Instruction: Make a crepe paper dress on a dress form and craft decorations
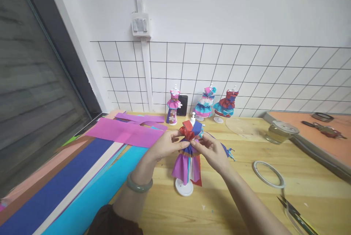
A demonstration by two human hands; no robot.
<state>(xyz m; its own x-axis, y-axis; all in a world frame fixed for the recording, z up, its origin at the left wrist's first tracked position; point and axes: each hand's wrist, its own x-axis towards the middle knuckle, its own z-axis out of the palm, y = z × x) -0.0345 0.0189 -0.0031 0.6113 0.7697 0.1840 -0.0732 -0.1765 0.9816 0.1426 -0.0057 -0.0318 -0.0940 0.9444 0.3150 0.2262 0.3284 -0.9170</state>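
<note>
A small white dress form [184, 188] stands upright on the wooden table in front of me. It wears a paper dress [181, 166] with a red and blue top, a dark blue waist, and a skirt of purple, white, blue and red. My left hand [165, 145] grips the waist from the left, thumb across its front. From the right, my right hand [214, 151] pinches the same waist, with its thumb near the left thumb. Fingers behind the dress are partly hidden. A blue strip with a tied light-blue end [229, 152] sticks out beyond the right hand.
Coloured paper sheets [120, 131] cover the table's left side. Three dressed forms [204, 103] and a phone [182, 105] stand by the tiled wall. On the right are a tape roll [268, 174], scissors [294, 213], a clear container [282, 132] and an orange board [323, 136].
</note>
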